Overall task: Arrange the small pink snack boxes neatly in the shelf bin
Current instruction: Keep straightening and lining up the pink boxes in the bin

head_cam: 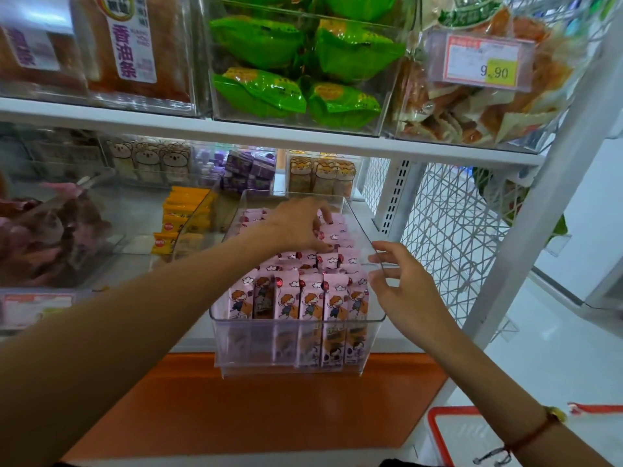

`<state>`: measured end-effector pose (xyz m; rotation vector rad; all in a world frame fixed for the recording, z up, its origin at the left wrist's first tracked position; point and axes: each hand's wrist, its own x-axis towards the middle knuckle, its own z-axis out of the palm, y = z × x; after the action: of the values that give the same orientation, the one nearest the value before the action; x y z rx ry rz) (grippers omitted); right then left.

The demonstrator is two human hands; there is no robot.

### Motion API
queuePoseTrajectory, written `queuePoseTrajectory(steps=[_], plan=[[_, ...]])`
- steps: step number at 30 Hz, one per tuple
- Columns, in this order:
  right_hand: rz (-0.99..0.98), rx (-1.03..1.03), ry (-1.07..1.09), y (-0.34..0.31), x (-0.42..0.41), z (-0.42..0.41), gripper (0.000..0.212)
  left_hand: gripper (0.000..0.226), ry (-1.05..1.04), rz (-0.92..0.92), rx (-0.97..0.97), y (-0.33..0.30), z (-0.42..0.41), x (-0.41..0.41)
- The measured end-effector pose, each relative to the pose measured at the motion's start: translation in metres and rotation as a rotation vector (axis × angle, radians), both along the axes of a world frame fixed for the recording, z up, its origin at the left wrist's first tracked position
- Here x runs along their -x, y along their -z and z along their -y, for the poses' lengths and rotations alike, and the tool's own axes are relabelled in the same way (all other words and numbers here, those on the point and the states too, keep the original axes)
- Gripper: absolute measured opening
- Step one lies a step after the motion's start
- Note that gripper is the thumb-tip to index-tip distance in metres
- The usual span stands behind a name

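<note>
A clear plastic bin (296, 345) sits on the middle shelf, its front hanging past the shelf edge. Several small pink snack boxes (310, 301) with a cartoon child stand upright in rows inside it. My left hand (296, 224) reaches over the rear rows, its fingers curled down onto the box tops there; whether it pinches one I cannot tell. My right hand (401, 278) holds the bin's right wall near the front corner, thumb and fingers on the rim.
Yellow packets (182, 214) fill the clear bin to the left. Purple and bear-print packs (249, 170) stand behind. The shelf above (269, 133) carries green bags. A white mesh panel (448, 230) closes the right side. A red-rimmed basket (445, 433) sits below right.
</note>
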<state>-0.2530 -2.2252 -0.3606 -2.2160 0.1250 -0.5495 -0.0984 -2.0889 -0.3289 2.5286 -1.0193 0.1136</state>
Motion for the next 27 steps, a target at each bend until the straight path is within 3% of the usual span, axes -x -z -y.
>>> queuePoseTrajectory(steps=[3,7,10,14,17,21,23,27], plan=[[0.013,-0.002,-0.011,0.001,0.0,0.001,0.037,0.031,0.044,-0.009,-0.082,0.009,-0.006,-0.007],[0.013,0.012,-0.012,0.002,-0.002,0.001,0.038,0.038,0.084,-0.078,-0.168,0.01,-0.011,-0.004],[-0.009,0.041,-0.012,-0.001,-0.002,0.0,0.039,0.029,0.046,0.03,-0.072,0.008,-0.013,0.007],[0.089,0.349,0.089,-0.014,-0.01,0.002,0.042,0.025,-0.021,0.111,0.206,0.012,-0.023,0.032],[0.137,0.59,0.025,-0.031,-0.029,-0.002,0.025,0.021,0.083,0.116,0.112,0.019,-0.036,0.051],[-0.09,0.965,-0.089,-0.039,-0.062,-0.012,0.03,0.027,0.185,0.135,-0.007,0.029,-0.047,0.065],[-0.187,1.04,-0.105,-0.041,-0.072,-0.017,0.031,0.026,0.181,0.132,0.001,0.029,-0.049,0.065],[-0.137,0.944,-0.124,-0.045,-0.074,-0.014,0.014,0.026,0.184,0.034,0.076,0.026,-0.05,0.062]])
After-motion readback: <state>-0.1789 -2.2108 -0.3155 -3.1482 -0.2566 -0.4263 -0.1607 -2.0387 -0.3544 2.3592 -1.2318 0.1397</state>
